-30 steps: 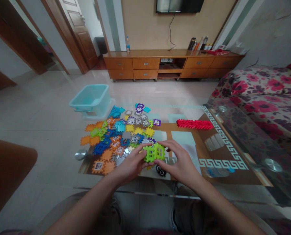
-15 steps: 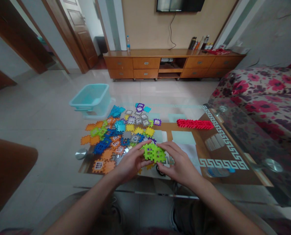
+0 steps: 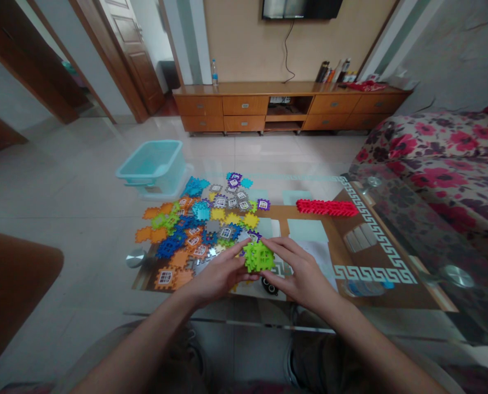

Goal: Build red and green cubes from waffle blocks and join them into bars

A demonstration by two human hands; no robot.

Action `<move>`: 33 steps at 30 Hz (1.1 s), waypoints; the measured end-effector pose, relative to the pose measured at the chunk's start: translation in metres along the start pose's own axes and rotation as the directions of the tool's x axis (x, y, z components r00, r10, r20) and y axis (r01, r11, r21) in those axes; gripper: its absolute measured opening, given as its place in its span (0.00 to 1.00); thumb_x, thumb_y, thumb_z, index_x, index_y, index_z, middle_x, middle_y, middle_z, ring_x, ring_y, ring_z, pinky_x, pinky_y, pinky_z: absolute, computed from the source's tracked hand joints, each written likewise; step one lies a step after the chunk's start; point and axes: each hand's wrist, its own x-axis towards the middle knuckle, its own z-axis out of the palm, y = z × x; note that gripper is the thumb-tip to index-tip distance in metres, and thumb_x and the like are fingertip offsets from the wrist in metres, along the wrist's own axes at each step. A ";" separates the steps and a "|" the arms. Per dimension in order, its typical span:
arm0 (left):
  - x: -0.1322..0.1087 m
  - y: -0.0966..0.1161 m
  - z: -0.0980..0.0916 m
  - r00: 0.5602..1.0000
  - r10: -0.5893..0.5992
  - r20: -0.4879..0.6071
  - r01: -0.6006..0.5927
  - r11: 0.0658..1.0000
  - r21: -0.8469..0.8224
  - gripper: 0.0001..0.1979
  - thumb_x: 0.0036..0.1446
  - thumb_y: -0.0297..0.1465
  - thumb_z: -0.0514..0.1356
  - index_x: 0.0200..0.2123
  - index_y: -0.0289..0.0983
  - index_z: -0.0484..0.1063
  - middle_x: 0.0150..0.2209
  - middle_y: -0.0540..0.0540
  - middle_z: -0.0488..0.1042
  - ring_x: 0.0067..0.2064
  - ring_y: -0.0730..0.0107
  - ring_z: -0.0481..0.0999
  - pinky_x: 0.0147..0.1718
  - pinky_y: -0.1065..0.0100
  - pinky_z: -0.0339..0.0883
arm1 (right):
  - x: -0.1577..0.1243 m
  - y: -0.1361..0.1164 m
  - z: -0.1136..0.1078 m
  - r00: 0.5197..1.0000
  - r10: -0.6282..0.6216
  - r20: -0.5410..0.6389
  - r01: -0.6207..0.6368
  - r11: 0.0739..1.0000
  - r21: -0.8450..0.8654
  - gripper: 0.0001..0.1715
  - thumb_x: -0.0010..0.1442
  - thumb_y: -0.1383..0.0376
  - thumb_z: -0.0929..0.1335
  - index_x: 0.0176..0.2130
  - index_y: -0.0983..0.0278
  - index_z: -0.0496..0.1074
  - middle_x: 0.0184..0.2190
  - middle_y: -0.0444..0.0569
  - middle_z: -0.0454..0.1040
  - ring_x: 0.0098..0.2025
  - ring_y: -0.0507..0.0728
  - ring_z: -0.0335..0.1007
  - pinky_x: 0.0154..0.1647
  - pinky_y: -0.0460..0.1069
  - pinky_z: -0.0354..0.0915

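Between both hands, above the front of the glass table (image 3: 244, 298), are lime-green interlocking building tiles (image 3: 260, 257) with notched edges and window cut-outs. My left hand (image 3: 223, 271) grips them from the left, thumb and fingers closed on their edge. From the right, my right hand (image 3: 299, 268) holds the other edge, fingers on top and thumb below. How the green tiles join is partly hidden by my fingers. Orange, blue, yellow and grey tiles (image 3: 194, 241) lie in a loose spread left of my hands. A small black object (image 3: 270, 285) shows just under the green tiles.
A row of joined red tiles (image 3: 327, 208) lies on the table's right part. Beyond the left corner stands a light-blue plastic tub (image 3: 151, 169). Papers (image 3: 309, 232) are seen through the glass, and a flowered sofa (image 3: 445, 148) borders the right side.
The green tiles have been brought closer together and turned, so they look narrower and more block-like. Both hands keep hold of them; the other tiles have not moved.
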 end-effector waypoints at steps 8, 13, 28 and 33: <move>0.001 0.000 0.004 0.997 0.032 0.066 -0.035 0.998 0.051 0.18 0.59 0.37 0.66 0.50 0.36 0.75 0.51 0.38 0.76 0.52 0.60 0.76 0.52 0.60 0.67 | 0.002 -0.006 -0.007 0.999 0.035 -0.010 -0.035 0.998 0.047 0.35 0.60 0.65 0.73 0.64 0.57 0.64 0.52 0.54 0.74 0.53 0.61 0.72 0.54 0.57 0.71; 0.002 -0.002 0.003 0.999 0.050 0.004 -0.051 0.998 0.046 0.24 0.53 0.39 0.71 0.50 0.36 0.72 0.46 0.38 0.77 0.45 0.61 0.78 0.46 0.61 0.69 | 0.000 -0.005 -0.006 1.000 0.017 -0.025 -0.016 0.998 0.055 0.34 0.59 0.65 0.73 0.62 0.57 0.66 0.54 0.54 0.73 0.56 0.61 0.71 0.57 0.59 0.70; 0.004 -0.008 -0.004 0.998 0.044 -0.043 -0.036 0.985 0.166 0.27 0.46 0.40 0.74 0.47 0.33 0.78 0.42 0.39 0.80 0.40 0.65 0.78 0.44 0.65 0.68 | -0.001 -0.011 -0.002 1.000 -0.003 0.002 0.003 0.992 0.125 0.40 0.59 0.67 0.72 0.67 0.53 0.60 0.58 0.52 0.72 0.59 0.61 0.69 0.59 0.61 0.70; 0.002 -0.005 0.001 0.998 0.016 -0.060 -0.010 0.994 0.105 0.26 0.45 0.41 0.75 0.45 0.32 0.78 0.42 0.38 0.80 0.39 0.65 0.79 0.43 0.64 0.70 | -0.003 -0.010 0.002 1.000 -0.029 0.000 0.028 0.990 0.142 0.39 0.57 0.70 0.72 0.65 0.54 0.62 0.59 0.52 0.70 0.61 0.61 0.67 0.61 0.60 0.67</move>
